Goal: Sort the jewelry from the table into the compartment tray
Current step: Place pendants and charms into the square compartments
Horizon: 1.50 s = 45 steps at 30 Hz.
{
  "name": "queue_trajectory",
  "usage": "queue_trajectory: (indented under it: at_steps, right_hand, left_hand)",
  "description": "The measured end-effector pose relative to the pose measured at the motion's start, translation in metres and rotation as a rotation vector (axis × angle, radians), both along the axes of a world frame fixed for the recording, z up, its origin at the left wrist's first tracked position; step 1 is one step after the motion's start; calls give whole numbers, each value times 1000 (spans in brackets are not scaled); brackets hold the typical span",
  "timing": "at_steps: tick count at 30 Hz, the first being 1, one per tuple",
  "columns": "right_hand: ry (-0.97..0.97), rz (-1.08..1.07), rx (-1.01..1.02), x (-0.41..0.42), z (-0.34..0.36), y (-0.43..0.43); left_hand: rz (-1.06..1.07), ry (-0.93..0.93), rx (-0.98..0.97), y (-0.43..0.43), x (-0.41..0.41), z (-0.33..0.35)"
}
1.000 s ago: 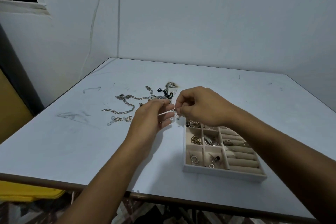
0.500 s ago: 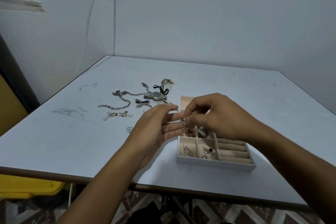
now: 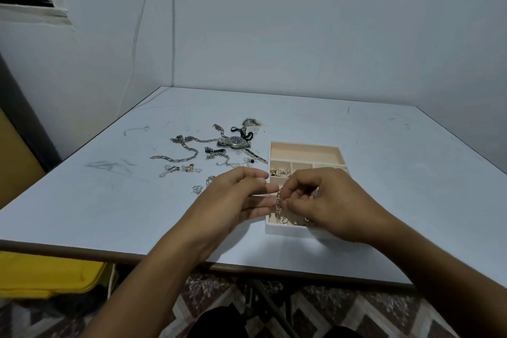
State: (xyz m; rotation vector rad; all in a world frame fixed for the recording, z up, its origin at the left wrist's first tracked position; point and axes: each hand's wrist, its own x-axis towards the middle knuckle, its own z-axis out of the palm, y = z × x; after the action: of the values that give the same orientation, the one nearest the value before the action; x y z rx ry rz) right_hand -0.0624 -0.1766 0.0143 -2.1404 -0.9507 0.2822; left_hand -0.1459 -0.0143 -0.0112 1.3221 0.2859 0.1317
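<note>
My right hand (image 3: 326,200) pinches a short silver chain (image 3: 279,202) that dangles over the near left cells of the compartment tray (image 3: 304,146). Beside it, my left hand (image 3: 236,200) has its fingers stretched out straight, their tips close to the chain. Small pieces of jewelry lie in the tray's left cells, while its long back compartment is bare. Much of the tray's right side is hidden by my right hand. Loose jewelry lies on the white table (image 3: 82,200) to the left: a wristwatch (image 3: 235,142), a long silver chain (image 3: 181,151) and several small pieces (image 3: 178,169).
The table's near edge (image 3: 109,254) runs just below my forearms. A yellow bin (image 3: 49,274) sits under the table at the left. Walls close off the table's far and left sides. A patterned floor shows below.
Both hands have drawn back from the loose pile to the tray's near left cells, the right hand carrying the short chain. The left fingers have straightened.
</note>
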Motion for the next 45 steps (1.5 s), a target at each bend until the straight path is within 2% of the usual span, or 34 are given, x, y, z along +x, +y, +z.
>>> queue_trajectory:
  at_steps: [11, 20, 27, 33, 41, 43, 45]
  right_hand:
    - [2, 3, -48, 6, -2, 10]
    - [-354, -57, -297, 62, -12, 87]
    - [-483, -27, -483, 73, -18, 115]
    - [-450, -4, -487, 74, -14, 130]
    - [-348, 59, -619, 73, -14, 155]
    - [-333, 76, -625, 73, -13, 156]
    - [-325, 104, -594, 72, -11, 153]
  left_hand:
    - [172, -26, 13, 14, 0, -2]
    - [389, -99, 80, 49, 5, 4]
    - [411, -90, 96, 63, 11, 2]
    - [407, -64, 86, 68, 22, 0]
    - [398, -43, 132, 77, 37, -2]
    - [406, -28, 176, 78, 41, -3]
    - [441, -13, 313, 78, 44, -5]
